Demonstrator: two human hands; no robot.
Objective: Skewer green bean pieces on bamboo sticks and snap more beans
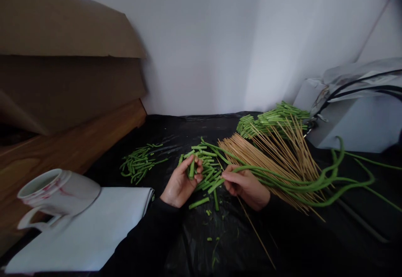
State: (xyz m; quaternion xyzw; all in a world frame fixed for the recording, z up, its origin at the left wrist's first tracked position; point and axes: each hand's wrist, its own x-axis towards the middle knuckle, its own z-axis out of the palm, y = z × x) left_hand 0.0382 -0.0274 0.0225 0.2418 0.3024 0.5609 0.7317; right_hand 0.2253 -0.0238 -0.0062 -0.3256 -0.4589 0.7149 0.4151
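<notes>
My left hand [182, 180] is curled, palm up, around several short green bean pieces [191, 169]. Close by on the right, my right hand [246, 185] is closed, thumb and finger pinching the end of a long green bean. Several long beans [317, 185] trail from there to the right, over a fan of bamboo skewers [279, 164]. Under and between my hands lies a loose heap of short bean pieces [207, 157], partly hidden by my left hand. One skewer [256, 231] lies apart, pointing toward me.
Black plastic sheeting [188, 126] covers the surface. Thin bean ends [138, 164] form a pile at left; neat rows of bean pieces [273, 120] lie back right. A mug [63, 193] rests on white paper [103, 226]. A cardboard box [69, 59] and a white box [354, 122] flank the area.
</notes>
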